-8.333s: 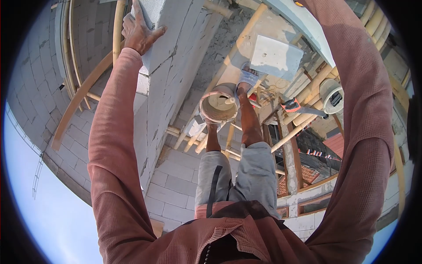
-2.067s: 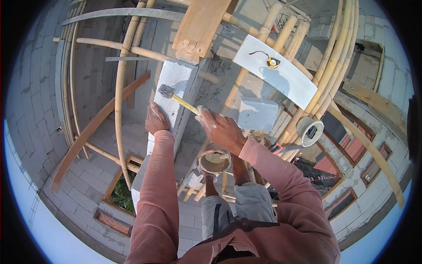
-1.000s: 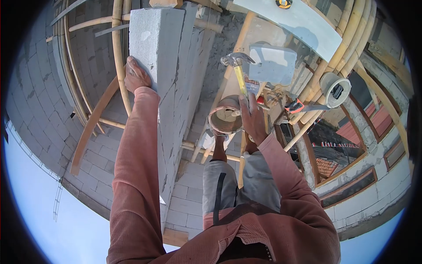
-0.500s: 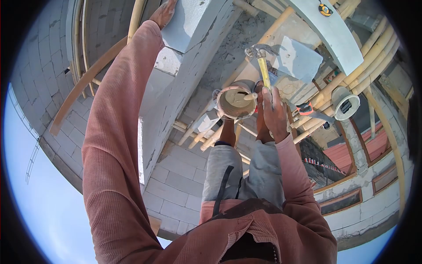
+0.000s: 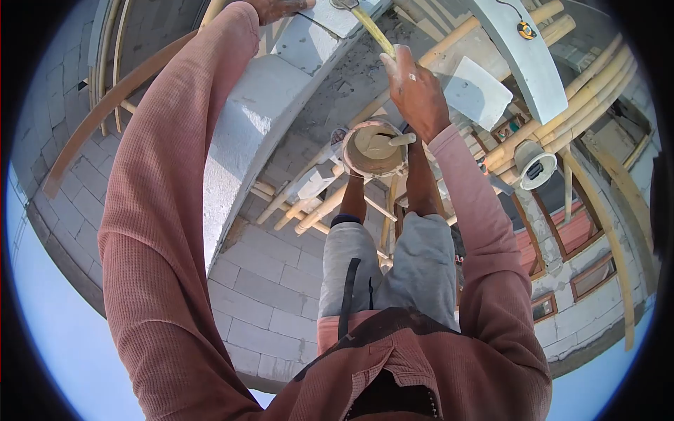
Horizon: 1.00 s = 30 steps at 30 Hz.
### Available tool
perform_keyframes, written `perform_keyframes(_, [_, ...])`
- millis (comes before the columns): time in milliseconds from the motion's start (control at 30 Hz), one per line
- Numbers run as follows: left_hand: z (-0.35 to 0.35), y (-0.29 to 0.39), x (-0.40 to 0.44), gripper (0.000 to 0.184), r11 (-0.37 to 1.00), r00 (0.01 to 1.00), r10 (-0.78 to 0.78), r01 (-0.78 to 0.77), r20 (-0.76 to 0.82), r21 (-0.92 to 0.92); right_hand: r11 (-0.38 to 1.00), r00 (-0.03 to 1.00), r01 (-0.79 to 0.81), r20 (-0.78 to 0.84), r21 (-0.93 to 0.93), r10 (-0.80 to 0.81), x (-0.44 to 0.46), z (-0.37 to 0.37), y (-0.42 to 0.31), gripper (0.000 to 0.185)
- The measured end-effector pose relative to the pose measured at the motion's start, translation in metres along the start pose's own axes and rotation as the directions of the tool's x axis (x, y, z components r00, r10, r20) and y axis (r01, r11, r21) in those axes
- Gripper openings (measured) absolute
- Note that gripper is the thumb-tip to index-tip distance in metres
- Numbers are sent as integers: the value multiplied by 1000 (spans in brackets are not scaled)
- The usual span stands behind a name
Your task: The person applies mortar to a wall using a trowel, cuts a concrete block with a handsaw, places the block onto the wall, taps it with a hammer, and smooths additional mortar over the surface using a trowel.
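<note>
While the right hand (image 5: 419, 90) clasps a yellow-handled hammer (image 5: 373, 31), a pale masonry block (image 5: 340, 24) lies forward-left.
Hammer axis: toward block. Left hand (image 5: 279, 8): nearer it, hold unclear.

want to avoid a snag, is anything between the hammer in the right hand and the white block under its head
Nothing visible: the head of the hammer in the right hand overlaps the white block directly; contact is unclear. The left hand is beside them, not between.
</note>
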<state>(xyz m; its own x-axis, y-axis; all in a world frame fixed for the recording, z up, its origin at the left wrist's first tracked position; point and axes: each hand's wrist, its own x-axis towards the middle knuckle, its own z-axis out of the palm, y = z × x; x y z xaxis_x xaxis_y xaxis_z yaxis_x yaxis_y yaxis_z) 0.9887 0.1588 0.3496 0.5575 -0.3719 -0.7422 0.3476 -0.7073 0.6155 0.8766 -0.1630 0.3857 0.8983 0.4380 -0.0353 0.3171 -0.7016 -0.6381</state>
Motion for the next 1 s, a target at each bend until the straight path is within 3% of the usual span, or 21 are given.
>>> perform_keyframes(233, [-7, -4, 9, 66, 989, 998, -38, 31, 48, 141, 1000, 1000, -23, 14, 15, 23, -14, 9, 18, 19])
perform_keyframes(367, [-6, -8, 22, 63, 975, 993, -82, 98, -84, 200, 961, 967, 212, -102, -177, -232, -24, 2, 35, 24])
perform_keyframes(467, [7, 3, -4, 57, 956, 906, -275, 294, -321, 10, 998, 980, -26, -200, -51, 15, -62, 10, 37, 30])
perform_keyframes(500, [-9, -6, 9, 58, 983, 984, -171, 174, -58, 52, 907, 939, -321, -37, 272, 343, -78, 8, 44, 26])
perform_keyframes(533, [-25, -17, 25, 60, 997, 975, -52, 40, 218, 63, 634, 770, -598, 132, 491, 624, -94, 5, 51, 26])
perform_keyframes(567, [-25, -20, 30, 63, 985, 993, -22, 2, 117, 172, 301, 600, -688, 284, 661, 748, -105, 0, 57, 25])
perform_keyframes(667, [-5, 20, 25, 65, 905, 958, 225, -137, -179, 402, -21, 408, -598, 327, 801, 853, -155, 32, 126, 46])
perform_keyframes(733, [2, 42, 38, 64, 880, 910, 312, -169, -273, 444, -206, 199, -644, 421, 737, 885, -178, 33, 164, 53])
perform_keyframes(800, [-7, 50, 67, 66, 905, 909, 293, -164, -296, 392, -237, 161, -676, 454, 698, 877, -199, 39, 218, 55])
perform_keyframes(833, [-11, 45, 86, 68, 921, 909, 282, -167, -308, 352, -153, 147, -759, 395, 633, 907, -208, 49, 252, 63])
perform_keyframes(900, [12, 37, 107, 67, 680, 772, 448, 33, -451, 733, -28, 163, -865, 335, 500, 928, -224, 68, 309, 75])
perform_keyframes(933, [30, 54, 107, 60, 716, 727, 406, 124, -554, 687, 28, 194, -893, 329, 448, 924, -226, 68, 333, 78])
perform_keyframes(1000, [65, 88, 106, 47, 786, 604, 303, 279, -737, 552, 36, 109, -978, 356, 205, 928, -230, 67, 366, 79])
